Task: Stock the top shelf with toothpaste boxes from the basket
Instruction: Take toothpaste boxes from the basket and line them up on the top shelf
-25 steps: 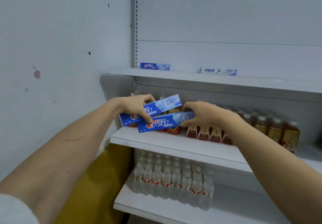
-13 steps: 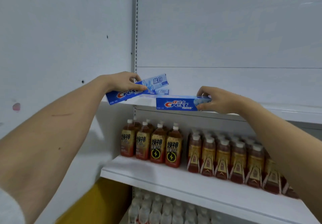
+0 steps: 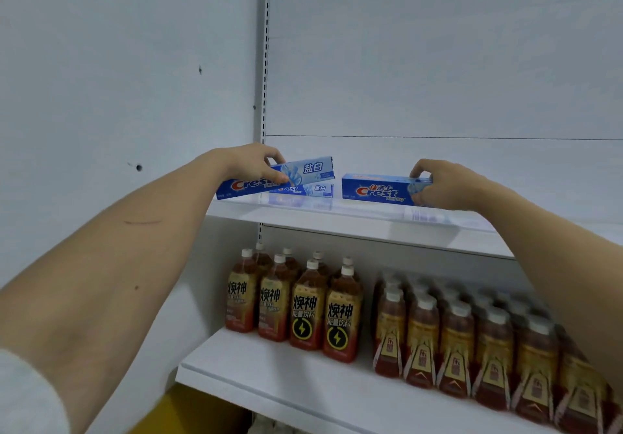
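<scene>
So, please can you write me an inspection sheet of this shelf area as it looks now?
Surface: top shelf, white, with a clear front lip.
Job's things: tilted Crest box held above a flat Crest box that lies on the shelf; second held Crest box level, at the shelf's front. Basket not in view.
Clutter: energy drink bottles and tea bottles on the lower shelf.
Hands: left hand grips the tilted box; right hand grips the level box's right end.
Cables: nothing seen.
Surroundings: white wall, slotted upright, yellow object below.
</scene>
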`<action>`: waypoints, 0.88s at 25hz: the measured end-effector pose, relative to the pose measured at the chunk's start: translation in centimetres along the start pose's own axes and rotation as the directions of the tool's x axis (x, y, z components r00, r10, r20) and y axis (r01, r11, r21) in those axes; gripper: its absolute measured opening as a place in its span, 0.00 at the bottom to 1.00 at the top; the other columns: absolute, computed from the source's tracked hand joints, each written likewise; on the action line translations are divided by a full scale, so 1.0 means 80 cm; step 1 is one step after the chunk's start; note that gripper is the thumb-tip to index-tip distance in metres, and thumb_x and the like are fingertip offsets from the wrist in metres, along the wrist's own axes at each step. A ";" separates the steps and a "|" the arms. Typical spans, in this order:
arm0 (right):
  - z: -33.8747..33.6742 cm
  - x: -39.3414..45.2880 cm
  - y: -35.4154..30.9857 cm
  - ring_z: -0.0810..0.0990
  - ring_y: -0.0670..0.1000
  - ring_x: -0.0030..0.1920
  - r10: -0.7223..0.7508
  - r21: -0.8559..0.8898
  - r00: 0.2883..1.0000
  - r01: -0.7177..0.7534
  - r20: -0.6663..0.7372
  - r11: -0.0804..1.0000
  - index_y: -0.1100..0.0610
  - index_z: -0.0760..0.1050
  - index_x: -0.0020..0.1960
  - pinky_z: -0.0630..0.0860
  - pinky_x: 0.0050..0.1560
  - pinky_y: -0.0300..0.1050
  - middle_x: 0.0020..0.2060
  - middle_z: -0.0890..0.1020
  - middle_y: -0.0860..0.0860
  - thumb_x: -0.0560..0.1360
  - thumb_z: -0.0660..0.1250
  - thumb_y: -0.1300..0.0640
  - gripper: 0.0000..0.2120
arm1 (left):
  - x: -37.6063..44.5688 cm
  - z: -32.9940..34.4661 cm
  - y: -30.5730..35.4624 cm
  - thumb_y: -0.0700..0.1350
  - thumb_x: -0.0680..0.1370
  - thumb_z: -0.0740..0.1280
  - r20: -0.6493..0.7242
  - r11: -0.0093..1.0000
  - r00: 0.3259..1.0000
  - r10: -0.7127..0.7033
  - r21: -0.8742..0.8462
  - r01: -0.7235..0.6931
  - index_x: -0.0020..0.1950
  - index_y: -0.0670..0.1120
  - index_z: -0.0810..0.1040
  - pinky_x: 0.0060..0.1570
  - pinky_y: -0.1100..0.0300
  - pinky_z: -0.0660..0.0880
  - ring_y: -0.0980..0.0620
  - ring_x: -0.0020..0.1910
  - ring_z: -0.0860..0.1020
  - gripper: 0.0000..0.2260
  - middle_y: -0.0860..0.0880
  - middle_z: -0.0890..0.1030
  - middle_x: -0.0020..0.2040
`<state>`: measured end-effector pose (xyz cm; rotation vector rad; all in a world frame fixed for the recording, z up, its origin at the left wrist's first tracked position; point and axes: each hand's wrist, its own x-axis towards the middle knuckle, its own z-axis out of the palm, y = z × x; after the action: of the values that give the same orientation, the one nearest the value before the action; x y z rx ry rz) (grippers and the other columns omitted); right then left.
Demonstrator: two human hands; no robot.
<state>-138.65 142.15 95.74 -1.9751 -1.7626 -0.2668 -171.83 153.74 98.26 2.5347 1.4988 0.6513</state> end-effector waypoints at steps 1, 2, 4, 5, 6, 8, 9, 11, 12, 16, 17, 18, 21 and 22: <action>0.006 0.014 0.001 0.77 0.55 0.53 0.012 -0.004 1.000 -0.012 0.000 1.000 0.48 0.69 0.57 0.78 0.55 0.54 0.50 0.78 0.50 0.75 0.64 0.52 0.11 | 0.017 0.002 -0.008 0.56 0.76 0.69 0.005 1.000 1.000 0.008 0.007 -0.008 0.62 0.53 0.73 0.40 0.58 0.74 0.51 0.45 0.80 0.17 0.48 0.80 0.56; 0.011 0.029 0.003 0.77 0.55 0.53 0.023 -0.008 1.000 -0.023 -0.001 1.000 0.49 0.68 0.57 0.78 0.54 0.53 0.50 0.78 0.50 0.76 0.64 0.52 0.11 | 0.035 0.004 -0.015 0.56 0.76 0.69 0.006 1.000 1.000 0.017 0.018 -0.018 0.61 0.53 0.73 0.40 0.58 0.74 0.50 0.45 0.80 0.17 0.49 0.80 0.55; 0.022 0.059 0.004 0.76 0.55 0.53 0.046 -0.018 0.999 -0.046 0.010 0.999 0.51 0.68 0.58 0.76 0.49 0.48 0.51 0.77 0.51 0.77 0.64 0.52 0.12 | 0.074 0.010 -0.030 0.56 0.75 0.70 0.012 0.999 0.999 0.035 0.041 -0.036 0.60 0.53 0.73 0.40 0.57 0.75 0.50 0.45 0.81 0.16 0.50 0.79 0.54; 0.028 0.076 0.005 0.76 0.55 0.52 0.053 -0.026 0.998 -0.052 0.025 0.998 0.52 0.68 0.59 0.74 0.48 0.47 0.51 0.77 0.51 0.77 0.64 0.53 0.12 | 0.095 0.013 -0.038 0.55 0.75 0.71 0.021 0.997 0.999 0.049 0.056 -0.050 0.60 0.53 0.73 0.41 0.56 0.77 0.50 0.45 0.81 0.16 0.50 0.80 0.54; 0.035 0.096 0.004 0.76 0.55 0.52 0.062 -0.038 0.997 -0.061 0.041 0.997 0.53 0.68 0.59 0.74 0.48 0.47 0.52 0.77 0.51 0.76 0.65 0.53 0.13 | 0.118 0.015 -0.047 0.54 0.74 0.72 0.038 0.995 0.997 0.061 0.071 -0.064 0.59 0.53 0.74 0.43 0.54 0.78 0.50 0.45 0.81 0.16 0.50 0.80 0.53; 0.047 0.138 0.002 0.78 0.55 0.51 0.090 -0.079 0.993 -0.084 0.075 0.993 0.52 0.69 0.57 0.76 0.51 0.50 0.53 0.78 0.51 0.74 0.65 0.54 0.13 | 0.164 0.017 -0.064 0.53 0.73 0.74 0.090 0.988 0.993 0.079 0.125 -0.090 0.58 0.53 0.74 0.48 0.52 0.80 0.50 0.45 0.82 0.17 0.50 0.80 0.53; 0.050 0.149 0.001 0.78 0.55 0.51 0.105 -0.104 0.990 -0.095 0.093 0.990 0.51 0.70 0.57 0.77 0.53 0.52 0.53 0.78 0.50 0.73 0.66 0.53 0.13 | 0.177 0.019 -0.068 0.53 0.72 0.75 0.129 0.983 0.988 0.079 0.157 -0.099 0.58 0.53 0.74 0.48 0.51 0.81 0.50 0.45 0.82 0.18 0.50 0.80 0.53; 0.061 0.194 -0.003 0.78 0.55 0.51 0.139 -0.155 0.984 -0.122 0.107 0.980 0.48 0.70 0.56 0.77 0.55 0.54 0.54 0.78 0.50 0.71 0.67 0.52 0.14 | 0.217 0.019 -0.080 0.53 0.70 0.76 0.191 0.979 0.979 0.074 0.172 -0.108 0.57 0.52 0.75 0.47 0.51 0.82 0.48 0.46 0.83 0.19 0.50 0.81 0.52; 0.065 0.212 -0.006 0.78 0.55 0.51 0.148 -0.183 0.983 -0.126 0.110 0.975 0.48 0.71 0.55 0.77 0.55 0.54 0.54 0.78 0.50 0.70 0.68 0.53 0.15 | 0.235 0.019 -0.085 0.52 0.70 0.77 0.212 0.979 0.975 0.069 0.175 -0.108 0.56 0.52 0.75 0.46 0.52 0.82 0.48 0.46 0.83 0.18 0.50 0.81 0.52; 0.079 0.274 -0.014 0.77 0.54 0.52 0.179 -0.350 0.977 -0.130 0.111 0.928 0.47 0.75 0.52 0.76 0.55 0.53 0.52 0.77 0.48 0.66 0.72 0.56 0.16 | 0.297 0.028 -0.091 0.48 0.69 0.78 0.284 0.974 0.958 0.050 0.198 -0.109 0.54 0.52 0.76 0.47 0.51 0.82 0.48 0.49 0.82 0.17 0.49 0.81 0.53; 0.083 0.285 -0.014 0.77 0.54 0.52 0.192 -0.393 0.975 -0.133 0.114 0.910 0.46 0.76 0.51 0.75 0.56 0.53 0.51 0.78 0.47 0.65 0.72 0.56 0.16 | 0.309 0.030 -0.089 0.48 0.69 0.78 0.303 0.971 0.952 0.042 0.211 -0.109 0.54 0.51 0.76 0.49 0.50 0.82 0.47 0.50 0.82 0.17 0.48 0.81 0.53; 0.087 0.296 -0.015 0.77 0.54 0.52 0.201 -0.425 0.971 -0.130 0.127 0.896 0.46 0.76 0.50 0.75 0.57 0.53 0.50 0.79 0.47 0.65 0.73 0.55 0.15 | 0.318 0.033 -0.087 0.48 0.69 0.78 0.329 0.968 0.944 0.030 0.224 -0.109 0.55 0.51 0.76 0.50 0.48 0.82 0.46 0.51 0.82 0.17 0.47 0.81 0.54; 0.093 0.323 -0.016 0.78 0.54 0.52 0.211 -0.472 0.963 -0.111 0.166 0.875 0.48 0.78 0.51 0.78 0.56 0.54 0.50 0.80 0.47 0.65 0.74 0.54 0.15 | 0.337 0.038 -0.076 0.48 0.70 0.78 0.409 0.948 0.912 -0.028 0.300 -0.106 0.57 0.51 0.77 0.53 0.46 0.80 0.47 0.50 0.82 0.18 0.47 0.81 0.53; 0.093 0.327 -0.017 0.79 0.54 0.51 0.220 -0.491 0.960 -0.110 0.172 0.864 0.48 0.79 0.50 0.79 0.55 0.54 0.49 0.81 0.47 0.63 0.75 0.54 0.15 | 0.340 0.040 -0.072 0.48 0.70 0.78 0.431 0.937 0.901 -0.052 0.333 -0.105 0.58 0.51 0.77 0.54 0.46 0.80 0.48 0.50 0.82 0.19 0.48 0.81 0.51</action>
<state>-137.21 168.82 101.26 -2.5844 -1.7658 -0.4768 -163.85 180.31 101.70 2.7010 1.5150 -0.2072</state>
